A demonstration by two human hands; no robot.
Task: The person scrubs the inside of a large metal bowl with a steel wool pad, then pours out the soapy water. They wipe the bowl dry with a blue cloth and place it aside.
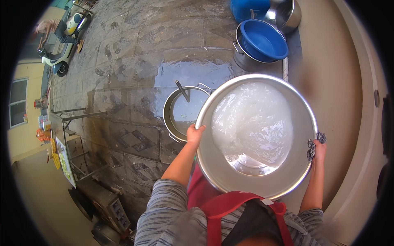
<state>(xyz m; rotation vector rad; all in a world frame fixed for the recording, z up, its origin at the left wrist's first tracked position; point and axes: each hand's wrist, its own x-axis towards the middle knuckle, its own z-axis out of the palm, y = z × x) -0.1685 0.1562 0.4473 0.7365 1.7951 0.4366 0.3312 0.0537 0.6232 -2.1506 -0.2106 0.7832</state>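
A large stainless steel basin with cloudy, moving water in it is tilted, the water lying towards its far side. My left hand grips the rim on the left. On the right, my right hand holds the rim together with a grey metal scouring pad. Left of the basin and partly hidden by it, a stainless steel pot with side handles stands on the wet ground, holding water and a metal handle or rod that leans out.
Blue plastic basin over a metal pot, another steel basin and a blue container stand by the wall at upper right. A metal-framed table with a board of chopped greens is left. A person sits on a scooter.
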